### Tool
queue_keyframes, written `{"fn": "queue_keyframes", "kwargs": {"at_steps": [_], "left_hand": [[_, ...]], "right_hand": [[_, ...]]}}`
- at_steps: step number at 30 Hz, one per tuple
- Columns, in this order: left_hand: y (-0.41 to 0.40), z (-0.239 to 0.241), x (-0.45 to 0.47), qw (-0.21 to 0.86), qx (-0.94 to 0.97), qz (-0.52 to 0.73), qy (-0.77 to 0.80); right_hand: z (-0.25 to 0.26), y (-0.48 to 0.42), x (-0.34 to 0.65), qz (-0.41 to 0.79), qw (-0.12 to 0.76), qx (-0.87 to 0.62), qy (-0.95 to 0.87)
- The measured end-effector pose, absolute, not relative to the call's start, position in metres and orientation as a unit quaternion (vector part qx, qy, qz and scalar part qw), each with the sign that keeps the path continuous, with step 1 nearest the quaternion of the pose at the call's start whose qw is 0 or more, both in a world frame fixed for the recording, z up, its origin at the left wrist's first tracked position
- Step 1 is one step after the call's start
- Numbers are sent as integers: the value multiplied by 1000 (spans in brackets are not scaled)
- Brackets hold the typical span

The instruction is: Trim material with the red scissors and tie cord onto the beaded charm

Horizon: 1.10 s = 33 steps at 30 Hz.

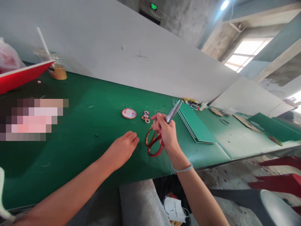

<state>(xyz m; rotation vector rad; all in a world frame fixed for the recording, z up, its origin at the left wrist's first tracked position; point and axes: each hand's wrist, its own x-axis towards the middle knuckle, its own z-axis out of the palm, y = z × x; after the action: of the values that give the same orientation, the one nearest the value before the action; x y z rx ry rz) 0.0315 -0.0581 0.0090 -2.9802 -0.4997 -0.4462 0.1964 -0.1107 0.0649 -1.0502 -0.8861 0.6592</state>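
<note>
My right hand [166, 128] grips a pair of scissors [155, 147] around the shank, blades pointing up and away, the red and amber handle loops hanging below the palm. On the green table my left hand [125, 146] rests with its fingers curled in; whatever they might hold is hidden. Just beyond it lies an oval patch [129, 113] with a pale middle and a reddish rim. Between that and the scissors sits a small cluster of flower-like ring pieces [146, 117].
Green boards [197, 125] are stacked right of my right hand. Markers and small tools [191, 102] lie along the white partition [141, 69]. At left stand a red tray [25, 74] and a cup [58, 71] with a straw. Red stools [279, 183] are beyond the table edge.
</note>
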Motion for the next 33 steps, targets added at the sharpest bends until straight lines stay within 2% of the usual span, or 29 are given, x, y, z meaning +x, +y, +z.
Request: {"fn": "queue_keyframes", "kwargs": {"at_steps": [21,33], "left_hand": [[-59,15,29,44,-976,-173,-123],[-58,13,26,53,-974,-184,-120]], "right_hand": [[53,-77,237,409,703,-484,-324],[57,-67,262,390,669,-559,-297]]}}
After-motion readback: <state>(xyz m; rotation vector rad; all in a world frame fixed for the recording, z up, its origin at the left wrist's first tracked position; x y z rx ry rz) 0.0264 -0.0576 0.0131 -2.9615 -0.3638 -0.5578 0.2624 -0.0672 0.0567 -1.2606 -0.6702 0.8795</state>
